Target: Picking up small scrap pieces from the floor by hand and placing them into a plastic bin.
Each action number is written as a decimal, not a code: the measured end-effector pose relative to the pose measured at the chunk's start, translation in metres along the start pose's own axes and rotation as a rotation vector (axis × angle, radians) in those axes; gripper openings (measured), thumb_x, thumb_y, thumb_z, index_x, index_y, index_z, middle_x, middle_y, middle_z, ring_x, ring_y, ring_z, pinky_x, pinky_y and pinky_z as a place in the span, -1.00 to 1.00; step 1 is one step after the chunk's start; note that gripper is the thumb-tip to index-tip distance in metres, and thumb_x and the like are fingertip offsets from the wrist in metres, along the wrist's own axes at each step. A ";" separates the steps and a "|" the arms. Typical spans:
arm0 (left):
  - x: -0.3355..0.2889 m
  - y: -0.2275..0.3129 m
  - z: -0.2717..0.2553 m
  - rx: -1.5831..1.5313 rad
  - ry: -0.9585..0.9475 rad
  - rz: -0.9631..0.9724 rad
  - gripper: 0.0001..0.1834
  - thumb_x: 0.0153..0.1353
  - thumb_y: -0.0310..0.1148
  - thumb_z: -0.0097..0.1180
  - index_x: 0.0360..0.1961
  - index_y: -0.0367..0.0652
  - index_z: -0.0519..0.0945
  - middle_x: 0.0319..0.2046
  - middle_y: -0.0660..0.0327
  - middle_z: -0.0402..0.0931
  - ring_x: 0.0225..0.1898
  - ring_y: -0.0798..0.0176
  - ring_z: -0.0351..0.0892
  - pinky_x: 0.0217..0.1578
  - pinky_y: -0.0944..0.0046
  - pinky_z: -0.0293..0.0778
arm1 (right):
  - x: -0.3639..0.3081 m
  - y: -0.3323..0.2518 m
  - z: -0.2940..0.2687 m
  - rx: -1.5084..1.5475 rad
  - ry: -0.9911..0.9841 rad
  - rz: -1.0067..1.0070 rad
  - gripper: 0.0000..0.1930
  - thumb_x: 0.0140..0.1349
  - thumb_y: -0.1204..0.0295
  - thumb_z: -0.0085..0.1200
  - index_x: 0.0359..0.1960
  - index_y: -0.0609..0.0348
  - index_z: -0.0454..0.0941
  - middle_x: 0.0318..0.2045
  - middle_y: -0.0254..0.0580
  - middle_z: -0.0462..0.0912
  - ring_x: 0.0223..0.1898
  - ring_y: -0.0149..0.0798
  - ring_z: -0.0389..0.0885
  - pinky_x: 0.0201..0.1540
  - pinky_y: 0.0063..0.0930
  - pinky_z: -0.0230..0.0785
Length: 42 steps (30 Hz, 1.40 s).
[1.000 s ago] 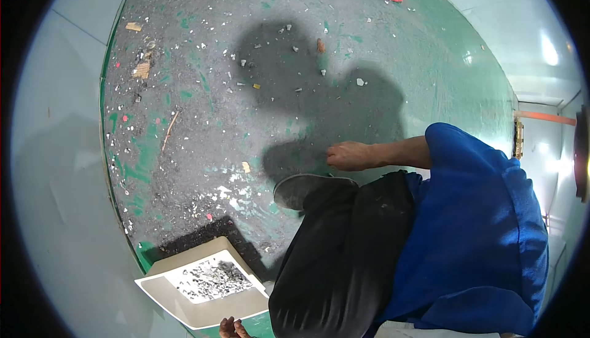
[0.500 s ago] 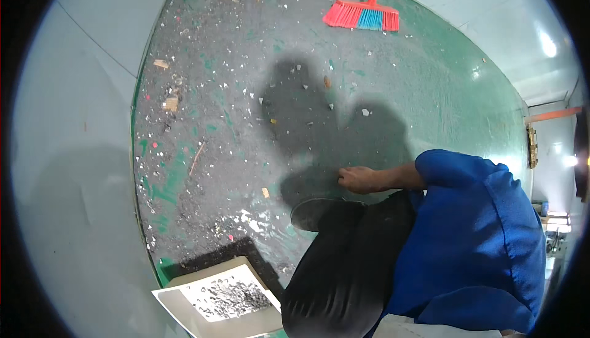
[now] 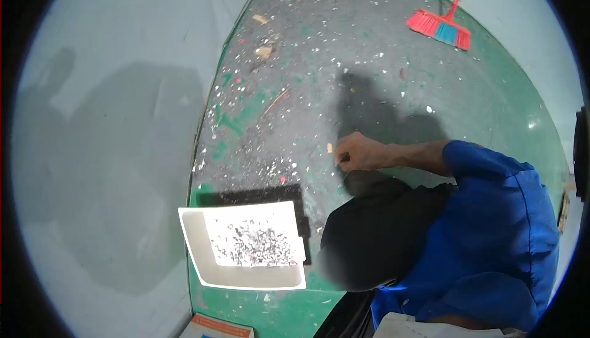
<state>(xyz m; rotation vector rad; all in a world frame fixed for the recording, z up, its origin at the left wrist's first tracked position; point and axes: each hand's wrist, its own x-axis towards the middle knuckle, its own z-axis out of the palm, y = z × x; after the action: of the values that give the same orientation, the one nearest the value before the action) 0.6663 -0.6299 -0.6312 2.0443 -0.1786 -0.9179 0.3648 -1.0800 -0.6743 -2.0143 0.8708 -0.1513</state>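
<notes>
My right hand (image 3: 359,152) is raised over the littered floor, its fingers curled closed. Whatever lies inside the fingers, if anything, is hidden. The bare forearm runs back to a short blue sleeve at the right. Below and left of the hand stands a white open-topped plastic bin (image 3: 195,243), with many small black bits and a few red ones scattered over its white bottom. My bent knee (image 3: 362,239) in black trousers is beside the bin. Only a strip of my left arm shows at the bottom edge; my left hand is out of view.
A red broom (image 3: 439,27) with a blue bristle band leans at the far right wall. White crumbs, wood scraps (image 3: 264,52) and a thin stick (image 3: 275,103) lie on the worn green-grey floor. A pale wall rises at left. Nearer me is a box with an orange stripe (image 3: 221,327).
My view has swung left and down, so the whole bin shows. The right hand has come up from near the floor beside my shoe, its fingers still closed.
</notes>
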 end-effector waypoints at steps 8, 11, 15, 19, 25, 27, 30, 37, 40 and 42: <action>-0.038 -0.032 -0.009 -0.139 0.092 -0.059 -0.64 0.34 -0.42 0.12 0.13 -0.30 0.51 -0.02 0.06 0.58 -0.08 0.11 0.58 -0.07 0.12 0.51 | 0.085 -0.157 0.109 0.419 -0.471 -0.621 -0.83 0.00 0.52 0.17 -0.35 0.31 0.66 -0.46 -0.02 0.62 -0.40 -0.10 0.64 -0.30 -0.33 0.47; -0.047 -0.038 0.000 -0.167 0.116 -0.073 -0.65 0.34 -0.43 0.12 0.12 -0.30 0.51 -0.01 0.06 0.57 -0.07 0.11 0.58 -0.06 0.12 0.51 | 0.094 -0.160 0.119 0.408 -0.575 -0.663 -0.80 0.06 0.47 0.19 -0.27 0.26 0.67 -0.38 0.04 0.68 -0.29 -0.07 0.68 -0.22 -0.29 0.49; -0.060 -0.040 0.006 -0.182 0.157 -0.111 -0.65 0.33 -0.44 0.12 0.12 -0.30 0.51 0.00 0.06 0.56 -0.06 0.10 0.57 -0.05 0.11 0.52 | 0.163 -0.123 0.102 0.235 -0.346 -0.444 -0.78 0.04 0.54 0.14 -0.25 0.26 0.69 -0.25 0.11 0.68 -0.14 -0.04 0.67 -0.12 -0.29 0.52; -0.076 -0.041 0.009 -0.210 0.217 -0.146 -0.66 0.33 -0.45 0.12 0.11 -0.30 0.52 0.02 0.05 0.55 -0.05 0.10 0.57 -0.04 0.11 0.52 | 0.267 -0.061 0.106 -0.197 -0.017 -0.532 -0.70 0.01 0.65 0.02 -0.19 0.28 0.67 -0.18 0.11 0.64 -0.11 0.07 0.64 -0.03 -0.20 0.52; -0.091 -0.038 0.025 -0.266 0.255 -0.201 -0.67 0.33 -0.47 0.12 0.10 -0.30 0.52 0.04 0.05 0.54 -0.03 0.09 0.57 -0.03 0.11 0.52 | 0.375 -0.019 0.088 -0.704 0.075 -0.569 -0.73 0.09 0.57 0.06 -0.15 0.18 0.64 -0.13 -0.06 0.57 -0.02 -0.03 0.59 -0.02 -0.20 0.57; -0.107 -0.039 0.025 -0.279 0.306 -0.232 -0.67 0.33 -0.47 0.12 0.10 -0.30 0.52 0.04 0.05 0.54 -0.02 0.09 0.57 -0.02 0.10 0.52 | 0.391 -0.027 0.101 -0.795 -0.071 -0.495 -0.78 0.12 0.53 0.06 -0.19 0.19 0.63 -0.15 -0.07 0.56 0.02 -0.05 0.58 -0.02 -0.18 0.57; -0.117 -0.041 0.034 -0.304 0.345 -0.262 -0.67 0.33 -0.48 0.12 0.10 -0.30 0.52 0.05 0.05 0.53 -0.01 0.09 0.57 -0.01 0.10 0.53 | 0.402 -0.014 0.104 -0.795 -0.097 -0.608 -0.86 0.10 0.51 0.06 -0.36 0.26 0.64 -0.19 0.01 0.58 -0.03 -0.02 0.60 -0.07 -0.14 0.58; -0.150 -0.047 0.048 -0.370 0.407 -0.311 -0.68 0.32 -0.50 0.12 0.09 -0.30 0.53 0.07 0.04 0.52 0.01 0.08 0.56 0.00 0.10 0.53 | 0.408 -0.014 0.118 -0.787 -0.155 -0.682 -0.86 0.07 0.50 0.05 -0.38 0.31 0.60 -0.26 0.07 0.58 -0.13 0.04 0.64 -0.09 -0.13 0.58; -0.164 -0.050 0.055 -0.407 0.433 -0.304 -0.69 0.32 -0.51 0.12 0.08 -0.30 0.53 0.08 0.04 0.52 0.02 0.08 0.56 0.01 0.09 0.53 | 0.407 -0.033 0.128 -0.652 -0.170 -0.674 -0.84 0.07 0.50 0.03 -0.35 0.33 0.59 -0.27 0.13 0.57 -0.13 0.10 0.64 -0.09 -0.09 0.55; -0.177 -0.056 0.061 -0.437 0.449 -0.298 -0.69 0.32 -0.51 0.12 0.08 -0.31 0.53 0.09 0.04 0.51 0.03 0.07 0.56 0.02 0.09 0.53 | 0.395 -0.058 0.140 -0.451 -0.171 -0.671 -0.82 0.07 0.52 -0.01 -0.31 0.35 0.56 -0.28 0.19 0.55 -0.12 0.16 0.63 -0.04 -0.07 0.53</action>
<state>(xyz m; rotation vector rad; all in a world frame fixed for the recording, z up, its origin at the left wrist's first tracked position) 0.4876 -0.5586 -0.5994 1.8274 0.5366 -0.5801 0.7472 -1.2124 -0.7974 -2.6385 0.0895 -0.1610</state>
